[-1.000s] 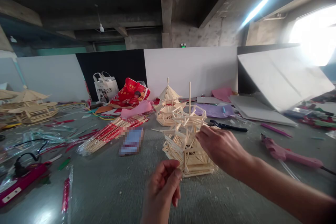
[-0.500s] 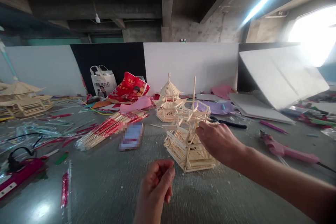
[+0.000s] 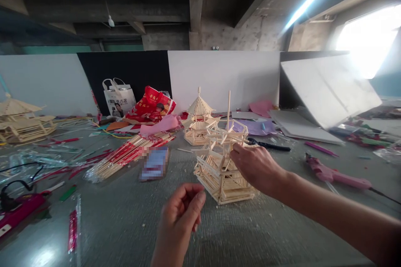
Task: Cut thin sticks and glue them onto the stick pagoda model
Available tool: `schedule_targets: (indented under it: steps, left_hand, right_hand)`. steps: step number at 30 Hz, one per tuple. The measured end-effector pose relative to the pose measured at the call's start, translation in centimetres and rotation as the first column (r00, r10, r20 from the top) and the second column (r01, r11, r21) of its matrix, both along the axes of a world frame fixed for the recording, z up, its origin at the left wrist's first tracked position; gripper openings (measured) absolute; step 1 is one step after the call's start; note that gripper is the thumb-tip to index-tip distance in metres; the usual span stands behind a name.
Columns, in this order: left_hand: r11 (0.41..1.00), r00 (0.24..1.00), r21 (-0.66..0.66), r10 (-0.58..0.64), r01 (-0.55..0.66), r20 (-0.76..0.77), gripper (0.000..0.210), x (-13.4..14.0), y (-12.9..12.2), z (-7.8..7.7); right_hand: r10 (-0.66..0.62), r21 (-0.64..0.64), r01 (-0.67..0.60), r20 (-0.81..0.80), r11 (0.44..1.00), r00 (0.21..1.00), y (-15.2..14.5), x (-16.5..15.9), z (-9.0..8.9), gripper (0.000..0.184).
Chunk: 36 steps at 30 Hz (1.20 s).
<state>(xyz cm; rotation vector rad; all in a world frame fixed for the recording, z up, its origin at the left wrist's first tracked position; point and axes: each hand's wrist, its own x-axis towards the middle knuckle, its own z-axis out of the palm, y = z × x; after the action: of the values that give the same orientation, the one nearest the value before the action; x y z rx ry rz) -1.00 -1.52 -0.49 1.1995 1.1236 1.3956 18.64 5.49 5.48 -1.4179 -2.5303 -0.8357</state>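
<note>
A pavilion model (image 3: 224,175) of pale wooden sticks stands upright on the table before me, with a hexagonal railed base, an upper ring and one tall stick rising from it. My right hand (image 3: 253,164) reaches in from the right, its fingers pinched at the model's side just below the upper ring. The fingertips hide the exact spot they grip. My left hand (image 3: 183,208) hovers in front and left of the base, apart from it. Its thumb rests against the curled index finger, and nothing shows between them.
Behind stands a roofed stick pavilion (image 3: 199,119); another (image 3: 26,121) is far left. A bundle of sticks (image 3: 125,156) and a phone (image 3: 154,163) lie left. To the right are black-handled pliers (image 3: 272,146) and a pink glue gun (image 3: 338,175). A power strip (image 3: 21,212) sits front left.
The whole view has shifted slightly, so things appear a little further left. My right hand stays at the model's upper part; my left hand keeps its curled pose.
</note>
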Motion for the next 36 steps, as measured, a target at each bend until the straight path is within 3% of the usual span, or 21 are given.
schedule_targets:
  steps: [2,4,7,9,13,22,27,31,36]
  left_hand:
    - [0.996,0.99,0.087,0.029,-0.017,-0.138,0.023,-0.1,0.2,1.1]
    - [0.962,0.934,0.272,0.103,-0.006,-0.342,0.017,0.2,0.6,2.5]
    - [0.815,0.76,0.567,0.292,0.12,-0.581,0.01,1.2,1.8,4.7]
    - [0.745,0.643,0.63,0.374,0.22,-0.668,0.014,2.1,2.8,5.8]
    - [0.743,0.469,0.58,0.402,0.335,-0.786,0.029,3.5,4.5,7.0]
    - [0.696,0.243,0.517,0.46,0.498,-0.854,0.044,4.9,5.3,8.3]
    - [0.643,0.182,0.534,0.532,0.548,-0.827,0.046,5.5,5.2,8.9]
    - [0.641,0.172,0.531,0.536,0.554,-0.827,0.044,5.6,5.3,9.0]
    - [0.668,0.104,0.449,0.49,0.593,-0.865,0.023,5.6,5.9,8.3]
  right_hand:
    - [0.005,-0.001,-0.005,-0.009,1.0,1.0,0.1,0.2,-0.1,0.014]
    - [0.009,0.002,-0.009,-0.021,1.0,1.0,0.2,0.3,-0.2,0.013]
    - [0.015,0.007,-0.015,-0.042,1.0,0.999,0.3,0.5,-0.2,0.013]
    - [0.021,0.01,-0.02,-0.058,1.0,0.998,0.3,0.5,-0.3,0.013]
    - [0.032,0.029,-0.029,-0.102,0.999,0.994,0.4,0.6,-0.3,0.012]
    - [0.119,0.11,-0.097,-0.206,0.989,0.971,-0.2,1.4,-0.8,0.015]
    - [0.18,0.18,-0.135,-0.26,0.974,0.949,-1.1,1.7,-0.6,0.018]
    - [0.222,0.212,-0.159,-0.313,0.964,0.923,-2.5,2.6,0.1,0.019]
    - [0.253,0.152,-0.203,-0.624,0.967,0.739,-6.4,4.4,-1.3,0.016]
